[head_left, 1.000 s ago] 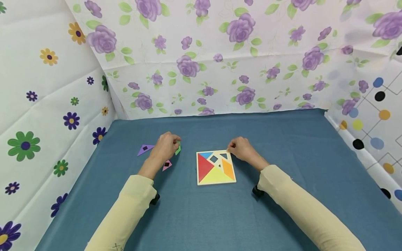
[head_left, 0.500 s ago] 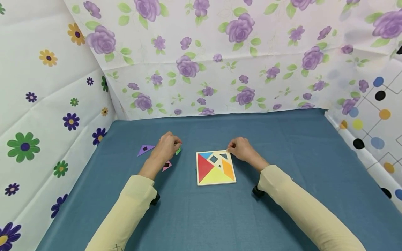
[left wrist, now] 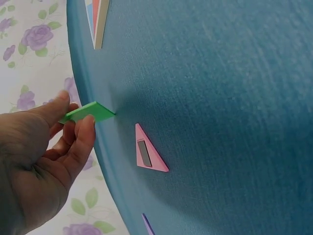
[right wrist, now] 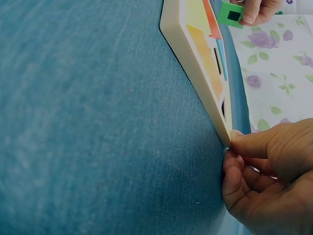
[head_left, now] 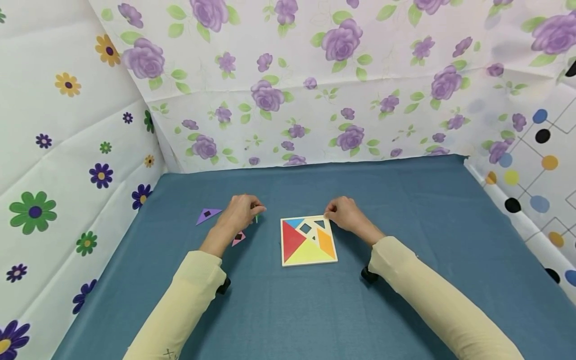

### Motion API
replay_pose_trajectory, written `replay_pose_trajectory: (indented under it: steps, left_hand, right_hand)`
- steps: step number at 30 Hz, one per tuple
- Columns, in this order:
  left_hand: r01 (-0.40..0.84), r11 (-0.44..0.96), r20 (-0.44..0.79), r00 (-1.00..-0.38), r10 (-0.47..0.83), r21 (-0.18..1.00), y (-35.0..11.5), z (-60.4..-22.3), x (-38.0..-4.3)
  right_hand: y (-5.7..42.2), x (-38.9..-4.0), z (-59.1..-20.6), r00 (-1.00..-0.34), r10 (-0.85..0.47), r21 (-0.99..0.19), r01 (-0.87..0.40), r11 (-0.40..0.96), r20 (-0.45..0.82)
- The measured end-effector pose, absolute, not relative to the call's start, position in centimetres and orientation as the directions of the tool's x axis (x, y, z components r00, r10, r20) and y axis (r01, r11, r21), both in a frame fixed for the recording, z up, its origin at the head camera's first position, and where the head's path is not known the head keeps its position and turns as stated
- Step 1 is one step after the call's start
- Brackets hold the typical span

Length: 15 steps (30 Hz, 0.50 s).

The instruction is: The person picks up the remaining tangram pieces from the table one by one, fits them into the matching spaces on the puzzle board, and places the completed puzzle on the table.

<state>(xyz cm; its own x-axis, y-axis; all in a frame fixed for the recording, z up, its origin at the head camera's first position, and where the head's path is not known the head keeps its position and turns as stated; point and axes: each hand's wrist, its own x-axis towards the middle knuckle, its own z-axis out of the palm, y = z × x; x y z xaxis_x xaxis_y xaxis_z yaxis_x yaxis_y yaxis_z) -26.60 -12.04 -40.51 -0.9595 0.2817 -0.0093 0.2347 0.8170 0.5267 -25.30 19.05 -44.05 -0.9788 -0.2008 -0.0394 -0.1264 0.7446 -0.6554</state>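
My left hand (head_left: 239,212) pinches a flat green tangram piece (left wrist: 100,112) between thumb and fingers, tilted above the blue cloth. A dark square shows on the piece's face in the right wrist view. With thumb and fingertips, my right hand (head_left: 346,212) grips the far right corner of the square wooden tangram board (right wrist: 198,73). Red, yellow, orange and blue pieces lie in that board. Its square slot (head_left: 306,228) and two triangular slots are bare. Below my left hand lies a pink triangle (left wrist: 150,155) with a dark patch.
A purple triangle (head_left: 207,215) lies to the left of my left hand. Blue cloth (head_left: 288,310) covers the table. Flowered sheets (head_left: 270,120) hang along the back and left, and a dotted sheet (head_left: 540,200) borders the right.
My left hand has shifted slightly right with the green piece, which has turned more edge-on to the head view. The right hand stays at the board's corner.
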Motion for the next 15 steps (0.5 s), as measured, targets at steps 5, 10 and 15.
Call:
replay_pose_trajectory:
  steps: [5, 10, 15]
  left_hand:
    - [0.217, 0.813, -0.024, -0.962, 0.273, 0.54, -11.97, -40.52, -26.53]
    - [0.231, 0.833, -0.014, -0.961, 0.275, 0.502, -11.91, -40.64, -26.79]
    - [0.249, 0.832, -0.026, -0.953, 0.301, 0.496, -11.96, -40.47, -27.04]
  right_hand:
    - [19.04, -25.25, -44.07, -0.979, -0.198, -0.652, -0.122, 0.748, -0.043]
    - [19.06, -25.46, -44.19, -0.98, -0.193, -0.646, -0.119, 0.754, -0.045]
    - [19.01, -25.4, -44.2, -0.98, -0.193, -0.643, -0.123, 0.756, -0.04]
